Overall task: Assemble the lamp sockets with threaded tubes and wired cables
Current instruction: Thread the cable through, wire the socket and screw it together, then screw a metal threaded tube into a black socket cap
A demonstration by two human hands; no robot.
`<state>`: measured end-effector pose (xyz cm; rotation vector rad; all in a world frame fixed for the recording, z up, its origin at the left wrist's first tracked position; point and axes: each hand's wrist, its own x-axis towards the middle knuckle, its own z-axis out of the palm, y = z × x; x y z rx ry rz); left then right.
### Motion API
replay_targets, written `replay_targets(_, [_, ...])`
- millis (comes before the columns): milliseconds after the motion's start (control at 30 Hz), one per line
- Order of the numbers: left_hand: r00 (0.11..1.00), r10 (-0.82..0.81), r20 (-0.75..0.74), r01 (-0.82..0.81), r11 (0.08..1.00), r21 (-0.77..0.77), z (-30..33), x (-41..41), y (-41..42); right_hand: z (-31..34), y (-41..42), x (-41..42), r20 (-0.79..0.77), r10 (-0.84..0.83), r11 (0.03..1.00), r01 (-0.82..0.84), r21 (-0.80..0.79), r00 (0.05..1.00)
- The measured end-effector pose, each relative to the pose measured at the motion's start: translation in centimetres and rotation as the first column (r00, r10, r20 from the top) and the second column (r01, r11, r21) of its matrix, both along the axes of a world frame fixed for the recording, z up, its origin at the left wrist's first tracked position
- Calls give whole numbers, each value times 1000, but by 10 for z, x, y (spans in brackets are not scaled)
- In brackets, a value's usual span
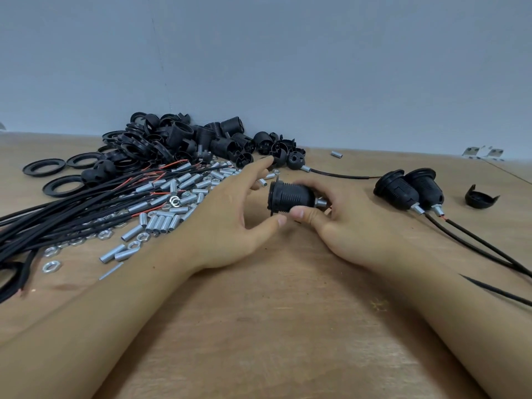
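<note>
Currently the right hand point(339, 223) grips the socket point(290, 195), axis lying left-right; the left hand point(233, 214), fingers spread and empty, sits just left of its flange.

Your black ribbed lamp socket point(290, 195) lies sideways above the tabletop point(273, 326), flanged mouth to the left, a silver threaded tube point(320, 201) poking from its right end. Two finished sockets point(408, 191) lie to the right, trailing black cables point(475, 243).

bare table point(273, 326) nearside (parts pile point(172, 145) far-left)
</note>
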<state>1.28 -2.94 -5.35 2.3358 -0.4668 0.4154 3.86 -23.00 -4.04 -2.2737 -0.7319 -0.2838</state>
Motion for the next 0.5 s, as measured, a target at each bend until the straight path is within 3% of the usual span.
replay_targets(100, [993, 111, 36, -113, 992, 56, -2, 4, 5, -3, -5, 8, 6, -289, 957, 289, 24, 957])
replay_targets(200, [982, 164, 92, -171, 982, 83, 2, 5, 6, -1, -19, 19, -72, -565, 816, 570, 101, 822])
replay_targets(267, [980, 174, 97, -184, 977, 107, 4, 4, 5, 0, -26, 23, -70, -674, 734, 677, 49, 735])
replay_targets(333, [976, 198, 93, -210, 966, 153, 4, 4, 5, 0, -26, 21, 0, -703, 712, 703, 1, 712])
replay_targets(500, [904, 414, 106, -423, 830, 364, 5, 9, 16, -4, -9, 10, 124, -465, 885, 466, 23, 877])
